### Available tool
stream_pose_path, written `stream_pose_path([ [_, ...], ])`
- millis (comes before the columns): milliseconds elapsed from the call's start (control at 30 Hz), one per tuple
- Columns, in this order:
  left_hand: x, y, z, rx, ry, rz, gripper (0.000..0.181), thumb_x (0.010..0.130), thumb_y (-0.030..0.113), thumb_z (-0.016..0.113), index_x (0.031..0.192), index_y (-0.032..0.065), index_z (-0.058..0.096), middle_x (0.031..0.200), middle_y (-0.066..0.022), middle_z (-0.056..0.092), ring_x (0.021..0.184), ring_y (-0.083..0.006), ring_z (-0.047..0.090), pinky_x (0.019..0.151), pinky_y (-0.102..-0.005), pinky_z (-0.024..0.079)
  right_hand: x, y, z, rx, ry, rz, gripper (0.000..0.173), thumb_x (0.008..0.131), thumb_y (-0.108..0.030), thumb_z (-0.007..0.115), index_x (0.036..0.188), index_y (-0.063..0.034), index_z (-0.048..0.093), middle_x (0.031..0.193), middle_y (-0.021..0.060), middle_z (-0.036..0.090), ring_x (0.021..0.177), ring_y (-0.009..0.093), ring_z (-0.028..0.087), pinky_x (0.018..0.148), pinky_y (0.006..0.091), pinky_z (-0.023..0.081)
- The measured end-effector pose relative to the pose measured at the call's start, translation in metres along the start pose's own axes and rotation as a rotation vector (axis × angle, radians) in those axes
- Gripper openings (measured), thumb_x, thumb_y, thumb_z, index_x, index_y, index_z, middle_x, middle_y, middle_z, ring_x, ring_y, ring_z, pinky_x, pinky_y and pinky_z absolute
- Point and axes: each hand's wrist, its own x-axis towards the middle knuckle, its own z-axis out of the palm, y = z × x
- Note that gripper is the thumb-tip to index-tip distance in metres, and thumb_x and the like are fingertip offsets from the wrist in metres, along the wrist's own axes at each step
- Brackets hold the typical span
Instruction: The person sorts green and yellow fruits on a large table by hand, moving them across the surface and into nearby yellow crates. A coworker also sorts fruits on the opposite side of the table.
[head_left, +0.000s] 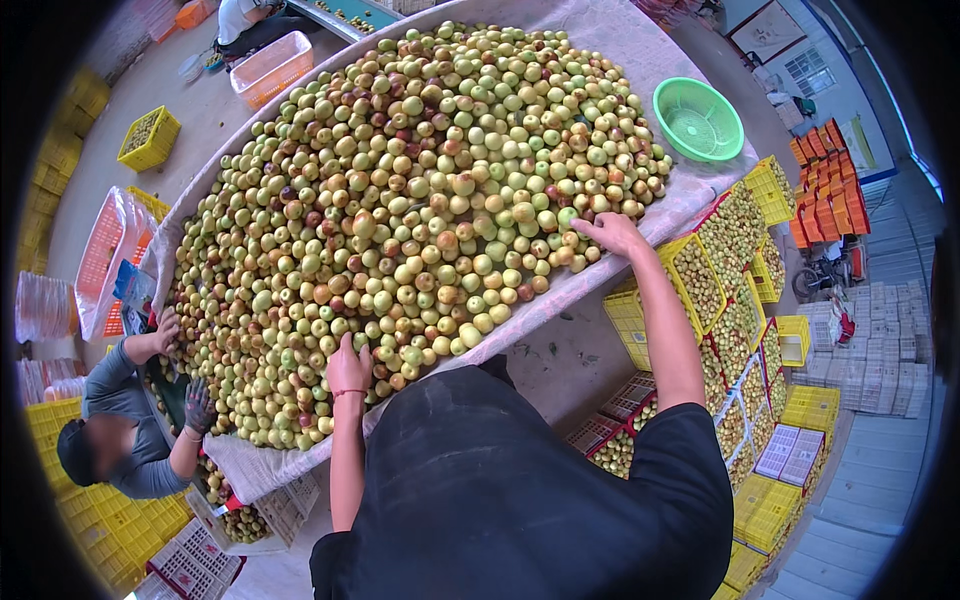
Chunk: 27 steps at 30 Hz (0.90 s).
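Note:
A large heap of green and reddish jujube fruits (420, 202) covers a cloth-lined sorting table (637, 45). My left hand (350, 367), with a thin red band at the wrist, reaches into the near edge of the heap; its fingertips are among the fruits, and whether they grip one is unclear. Farther right, my right hand (611, 231) rests at the heap's edge, its thumb and fingers at a pale green fruit (568, 217); a firm hold cannot be made out. Beyond it, a green plastic colander (697, 120) stands on the cloth at the right corner.
At the table's left end a person (127, 420) has both hands at the fruits, one gloved. Yellow crates of fruit (694, 277) stand close by on the right. An orange lined crate (271, 69) lies beyond the far edge. Stacked orange crates (829, 187) stand farther right.

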Motion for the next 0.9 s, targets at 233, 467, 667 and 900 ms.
stream_pose_path([
  [233, 0.002, 0.032, -0.003, -0.632, -0.329, 0.178, 0.037, 0.092, 0.022, 0.072, 0.123, 0.0032, 0.067, 0.102, -0.0132, 0.074, 0.088, -0.0172, 0.071, 0.077, -0.0299, 0.056, -0.004, -0.042, 0.028, -0.026, -0.162, -0.072, 0.102, 0.075, -0.087, 0.056, 0.113, 0.0068, 0.068, 0.113, 0.0251, 0.070, 0.106, 0.034, 0.068, 0.094, 0.0430, 0.052],
  [467, 0.013, 0.062, 0.019, -1.509, -1.039, -0.306, 0.039, 0.103, 0.017, 0.056, 0.135, -0.0060, 0.052, 0.126, -0.0186, 0.067, 0.107, -0.0259, 0.071, 0.078, -0.0311, 0.059, 0.012, -0.077, 0.052, -0.139, -0.202, -0.163, 0.101, 0.065, -0.094, 0.052, 0.076, 0.0038, 0.072, 0.074, 0.0142, 0.071, 0.071, 0.026, 0.071, 0.074, 0.0389, 0.057],
  [667, 0.030, 0.057, 0.028, -1.180, -0.822, -0.282, 0.032, 0.099, 0.015, 0.050, 0.116, -0.0056, 0.067, 0.108, -0.0156, 0.075, 0.091, -0.0234, 0.076, 0.066, -0.0251, 0.059, 0.003, -0.107, 0.057, -0.136, -0.320, -0.288, 0.102, 0.068, -0.094, 0.050, 0.084, 0.0038, 0.075, 0.083, 0.0177, 0.073, 0.080, 0.030, 0.071, 0.081, 0.0412, 0.057],
  [900, 0.026, 0.045, 0.028, -1.425, -0.617, -0.417, 0.030, 0.098, 0.009, 0.047, 0.112, -0.0115, 0.063, 0.101, -0.0201, 0.072, 0.073, -0.0215, 0.073, 0.056, -0.0232, 0.057, 0.000, -0.128, 0.104, 0.027, -0.267, -0.396, 0.088, 0.075, -0.088, 0.055, 0.078, -0.0016, 0.073, 0.079, 0.0140, 0.072, 0.081, 0.025, 0.072, 0.077, 0.0381, 0.056],
])
